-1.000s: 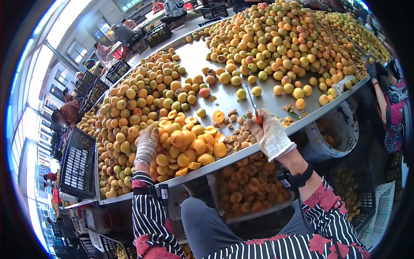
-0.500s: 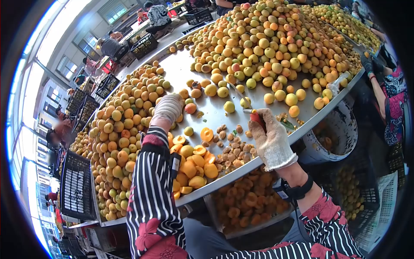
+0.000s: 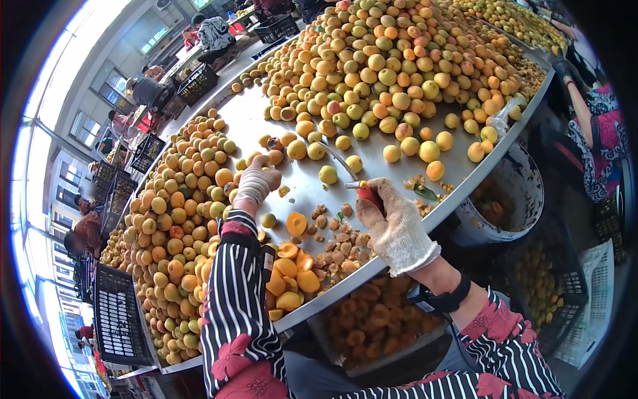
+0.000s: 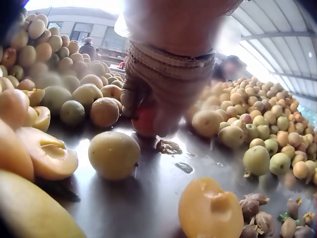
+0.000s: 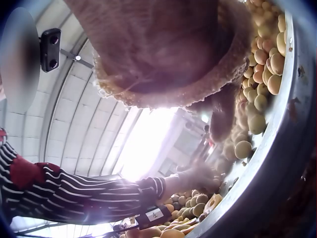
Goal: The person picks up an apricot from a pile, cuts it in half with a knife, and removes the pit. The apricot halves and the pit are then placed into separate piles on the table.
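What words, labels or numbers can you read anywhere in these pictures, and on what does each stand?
No text can be read with certainty.
White tag on the band at the striped left sleeve: a mark too small to read.
Apricots, table, gloves: no writing.

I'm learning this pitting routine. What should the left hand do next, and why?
Probably lift the reddish apricot toward the knife: the left hand already grips it on the table, and the right hand holds the knife idle nearby.
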